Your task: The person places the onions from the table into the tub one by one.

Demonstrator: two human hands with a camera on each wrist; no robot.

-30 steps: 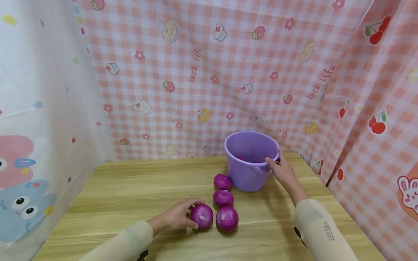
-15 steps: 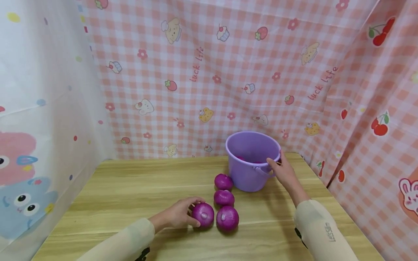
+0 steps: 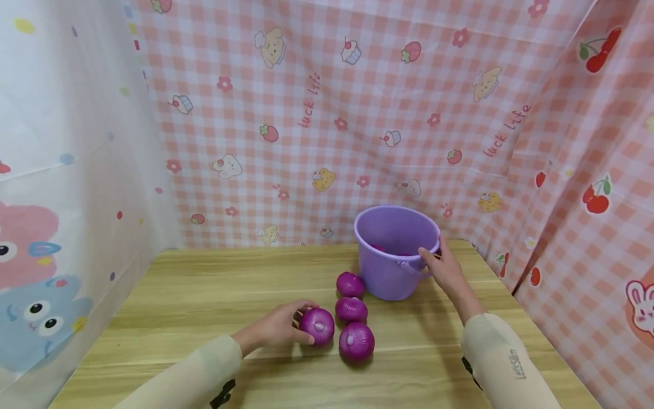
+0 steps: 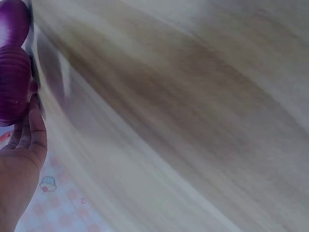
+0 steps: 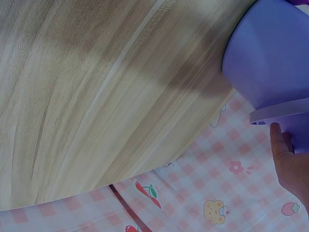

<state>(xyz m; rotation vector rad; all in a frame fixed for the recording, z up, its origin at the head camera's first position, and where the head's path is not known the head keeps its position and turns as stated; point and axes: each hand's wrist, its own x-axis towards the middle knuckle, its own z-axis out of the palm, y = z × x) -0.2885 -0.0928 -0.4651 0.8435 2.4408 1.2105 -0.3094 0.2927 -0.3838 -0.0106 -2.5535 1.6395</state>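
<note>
My left hand (image 3: 282,325) grips a purple onion (image 3: 318,327) from its left side, thumb in front and fingers behind. In the left wrist view the fingers (image 4: 36,128) lie against the ribbed side of an onion (image 4: 13,87). Just right of the held onion, a row of three more onions runs back toward the bucket: a near one (image 3: 356,342), a middle one (image 3: 351,309) and a far one (image 3: 350,284). My right hand (image 3: 445,271) holds the rim of the purple bucket (image 3: 385,278) at its right side. Bits of purple show inside the bucket, mostly hidden by its wall.
The wooden table (image 3: 214,289) stretches to the left and front of the onions. Behind it hangs a pink checked curtain (image 3: 286,159), with a white printed curtain (image 3: 112,170) at the left. The bucket's handle (image 3: 416,270) hangs down its front right side.
My left hand and its onion have shifted slightly away from me, apparently lifting a little. The right hand, the bucket and the row of onions have stayed in place.
</note>
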